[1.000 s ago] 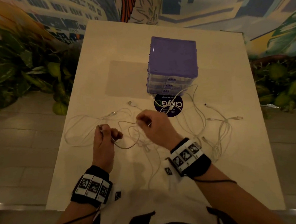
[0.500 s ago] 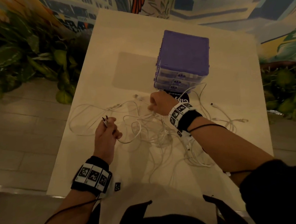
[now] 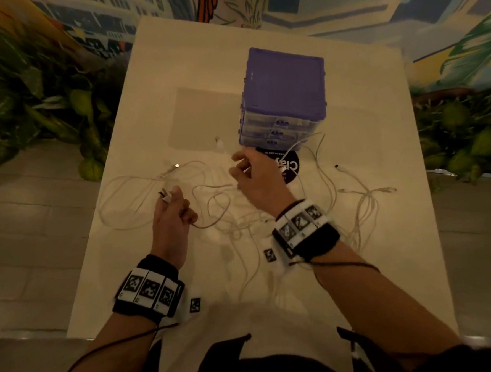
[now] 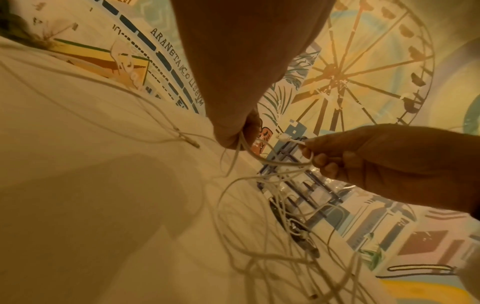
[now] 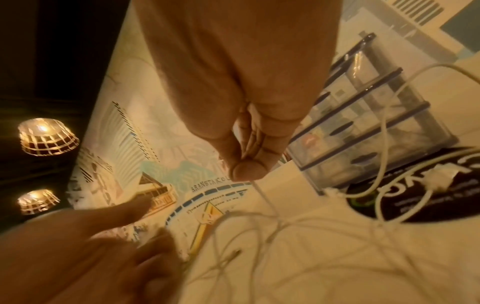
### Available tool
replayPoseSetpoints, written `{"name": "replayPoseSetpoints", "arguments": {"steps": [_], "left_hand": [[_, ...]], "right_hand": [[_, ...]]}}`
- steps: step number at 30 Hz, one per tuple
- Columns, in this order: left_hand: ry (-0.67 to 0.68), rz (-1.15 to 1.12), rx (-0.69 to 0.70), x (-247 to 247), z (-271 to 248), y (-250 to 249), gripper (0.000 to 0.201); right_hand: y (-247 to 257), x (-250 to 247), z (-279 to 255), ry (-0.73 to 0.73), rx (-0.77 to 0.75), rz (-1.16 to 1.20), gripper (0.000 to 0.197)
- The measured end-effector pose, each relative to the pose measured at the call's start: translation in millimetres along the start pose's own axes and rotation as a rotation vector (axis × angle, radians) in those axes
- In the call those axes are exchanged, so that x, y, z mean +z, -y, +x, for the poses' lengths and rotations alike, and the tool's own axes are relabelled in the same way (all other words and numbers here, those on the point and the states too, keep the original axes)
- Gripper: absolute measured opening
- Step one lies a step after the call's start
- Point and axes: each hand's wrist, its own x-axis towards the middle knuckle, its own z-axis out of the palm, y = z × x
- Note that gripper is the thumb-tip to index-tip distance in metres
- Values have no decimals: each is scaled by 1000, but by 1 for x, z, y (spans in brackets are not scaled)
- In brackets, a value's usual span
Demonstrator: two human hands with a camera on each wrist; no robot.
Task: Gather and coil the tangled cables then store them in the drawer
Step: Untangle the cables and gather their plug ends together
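Several thin white cables [image 3: 231, 215] lie tangled across the pale table [image 3: 191, 74]. My left hand [image 3: 170, 202] grips a bundle of cable ends, and their plugs [image 3: 164, 195] stick out above the fist. The left wrist view shows those cables [image 4: 241, 148] hanging from its curled fingers [image 4: 233, 135]. My right hand [image 3: 243, 168] pinches one white cable just behind its plug [image 4: 284, 137], in front of the purple drawer unit [image 3: 285, 88]. The right wrist view has thumb and fingers [image 5: 246, 170] closed on the cable. All three clear drawers [image 3: 280, 123] look closed.
A black round sticker [image 3: 292, 165] lies at the foot of the drawer unit, with cables over it. More cable loops [image 3: 363, 204] spread toward the table's right edge. Leafy plants [image 3: 32, 98] flank both sides, and a painted wall stands behind.
My right hand has moved away from the left hand toward the drawer unit, drawing a cable end up with it. The left hand has kept its grip and stayed about where it was.
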Motion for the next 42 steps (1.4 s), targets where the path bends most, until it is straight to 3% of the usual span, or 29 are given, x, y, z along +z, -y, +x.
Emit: {"name": "replayPoseSetpoints", "arguments": {"steps": [4, 9, 22, 26, 30, 36, 38, 42], "left_hand": [[40, 20, 23, 20, -4, -5, 17], [73, 148, 28, 28, -9, -1, 27], [209, 353, 87, 30, -20, 18, 31], [192, 311, 103, 26, -20, 16, 33], [163, 241, 61, 21, -23, 12, 34], [215, 25, -64, 16, -18, 10, 18], [239, -55, -101, 13, -16, 9, 10], [214, -92, -139, 11, -11, 11, 20]], "right_hand": [[14, 19, -47, 6, -48, 29, 9], [10, 36, -81, 70, -90, 32, 6], [-8, 27, -105, 200, -126, 5, 10], [-19, 1, -88, 121, -95, -42, 11], [-42, -26, -34, -2, -4, -141, 12], [-57, -38, 39, 233, -27, -707, 7], [-58, -39, 47, 300, -48, -816, 5], [-60, -39, 52, 320, -62, -910, 18]]}}
